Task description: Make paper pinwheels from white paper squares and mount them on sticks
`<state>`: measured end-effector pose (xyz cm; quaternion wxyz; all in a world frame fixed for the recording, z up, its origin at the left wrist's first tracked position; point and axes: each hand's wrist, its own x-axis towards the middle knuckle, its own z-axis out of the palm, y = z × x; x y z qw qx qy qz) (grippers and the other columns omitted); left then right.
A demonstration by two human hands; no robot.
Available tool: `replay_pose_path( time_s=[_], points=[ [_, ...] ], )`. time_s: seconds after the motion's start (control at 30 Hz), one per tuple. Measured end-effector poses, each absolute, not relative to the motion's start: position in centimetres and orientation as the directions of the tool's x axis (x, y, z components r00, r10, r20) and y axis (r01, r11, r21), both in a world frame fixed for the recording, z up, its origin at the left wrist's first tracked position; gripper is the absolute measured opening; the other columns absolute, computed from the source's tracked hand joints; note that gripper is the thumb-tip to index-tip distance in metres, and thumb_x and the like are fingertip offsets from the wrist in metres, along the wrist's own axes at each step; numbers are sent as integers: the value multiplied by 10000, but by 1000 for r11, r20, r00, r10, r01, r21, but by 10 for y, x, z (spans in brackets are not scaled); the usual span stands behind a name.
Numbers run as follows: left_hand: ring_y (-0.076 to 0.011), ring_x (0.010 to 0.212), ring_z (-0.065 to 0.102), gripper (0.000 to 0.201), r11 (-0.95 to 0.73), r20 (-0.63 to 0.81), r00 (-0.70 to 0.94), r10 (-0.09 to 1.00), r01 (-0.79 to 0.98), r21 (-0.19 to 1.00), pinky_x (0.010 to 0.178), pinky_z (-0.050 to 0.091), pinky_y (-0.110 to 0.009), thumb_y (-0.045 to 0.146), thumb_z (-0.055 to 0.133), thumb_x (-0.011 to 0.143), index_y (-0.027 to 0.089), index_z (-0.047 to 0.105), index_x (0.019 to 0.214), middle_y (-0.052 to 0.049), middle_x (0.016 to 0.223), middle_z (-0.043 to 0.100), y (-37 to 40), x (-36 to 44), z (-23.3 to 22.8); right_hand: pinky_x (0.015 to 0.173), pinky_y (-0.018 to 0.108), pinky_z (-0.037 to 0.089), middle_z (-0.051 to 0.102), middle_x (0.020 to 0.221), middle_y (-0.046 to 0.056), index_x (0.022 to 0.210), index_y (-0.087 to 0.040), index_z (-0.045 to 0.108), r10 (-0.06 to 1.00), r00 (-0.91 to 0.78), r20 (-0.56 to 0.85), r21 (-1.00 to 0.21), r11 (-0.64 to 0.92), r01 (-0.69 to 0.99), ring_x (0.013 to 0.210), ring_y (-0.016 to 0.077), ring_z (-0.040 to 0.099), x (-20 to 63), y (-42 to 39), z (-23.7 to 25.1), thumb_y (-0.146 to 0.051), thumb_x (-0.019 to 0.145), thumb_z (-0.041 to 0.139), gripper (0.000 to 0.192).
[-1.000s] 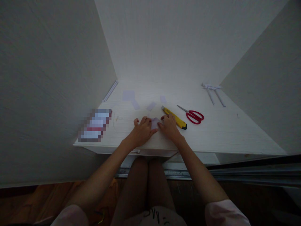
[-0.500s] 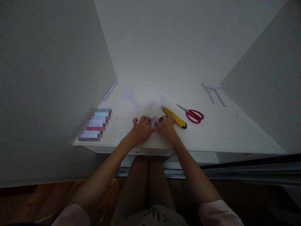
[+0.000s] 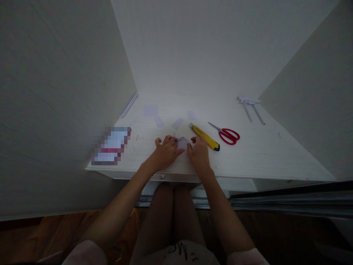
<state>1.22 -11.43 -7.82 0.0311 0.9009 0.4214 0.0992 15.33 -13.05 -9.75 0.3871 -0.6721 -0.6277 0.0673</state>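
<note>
Hands low in the frame's centre, on a white shelf [image 3: 275, 154]: left hand [image 3: 165, 152] and right hand [image 3: 199, 154] flat, fingers spread, pressing a small pale paper piece [image 3: 182, 142] between them. Yellow utility knife [image 3: 204, 137] just right of the right hand; red scissors [image 3: 227, 134] further right. Paper scraps [image 3: 151, 110] above, toward the back.

A home nook: white desk [image 3: 261, 154], wood floor [image 3: 33, 235], scissors [image 3: 227, 134].
</note>
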Motion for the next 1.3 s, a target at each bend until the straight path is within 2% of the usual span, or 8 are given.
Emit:
replay_pose_path(
  time_s=[0.1,0.17,0.3,0.47,0.6,0.73,1.0,1.3],
  points=[
    [-285,1142,336,420,-643,169,622,765,755,128,881,244,-541,392,240,907,131,508,1098,-156,1199,471,-115,13,-80,802,454,358,516,928,165,870,-116,572,921,145,363,-446,35,894,938,290,446,153,-137,-96,-253,798,482,179],
    [-279,1129,347,424,-640,175,619,766,761,108,866,259,-533,395,223,909,131,509,1079,-159,1182,482,-116,14,-80,789,451,354,511,960,173,906,-113,584,944,121,308,-417,19,909,950,297,441,150,-139,-95,-282,814,472,223],
    [-279,1134,344,431,-633,172,614,771,769,92,861,269,-529,402,220,908,118,507,1059,-174,1173,482,-118,16,-78,791,462,339,514,996,180,953,-112,589,956,169,239,-471,-38,881,974,310,438,143,-137,-96,-282,812,465,253],
    [-290,1145,329,449,-619,155,601,785,770,152,878,258,-548,395,205,909,111,528,1038,-178,1182,464,-119,17,-78,816,464,338,525,1029,181,983,-116,575,948,231,220,-599,-56,799,995,308,449,137,-135,-100,-267,792,469,266],
    [-288,1142,328,468,-595,152,575,804,783,181,867,262,-550,382,172,912,125,557,981,-163,1166,474,-121,19,-80,804,410,386,575,950,146,952,-129,571,937,202,284,-690,53,722,913,255,513,137,-131,-105,-212,794,450,216],
    [-283,1127,339,463,-579,179,554,813,802,147,852,273,-539,388,168,912,126,528,1039,-167,1168,472,-127,22,-80,760,333,434,595,892,118,958,-124,588,922,116,370,-714,202,671,796,195,547,143,-125,-106,-165,805,441,216],
    [-273,1123,333,435,-587,163,565,809,790,174,853,283,-520,390,187,910,149,478,1127,-137,1181,461,-124,13,-84,808,319,440,588,909,101,911,-156,655,873,-187,450,-547,434,716,879,188,535,154,-118,-99,-143,840,433,234],
    [-270,1146,310,449,-584,172,559,811,787,199,852,290,-494,402,204,908,171,422,1226,-126,1257,418,-126,7,-86,861,319,429,584,967,118,930,-118,657,850,-289,440,-483,496,722,929,184,520,163,-113,-107,-96,807,478,218]
  ],
)
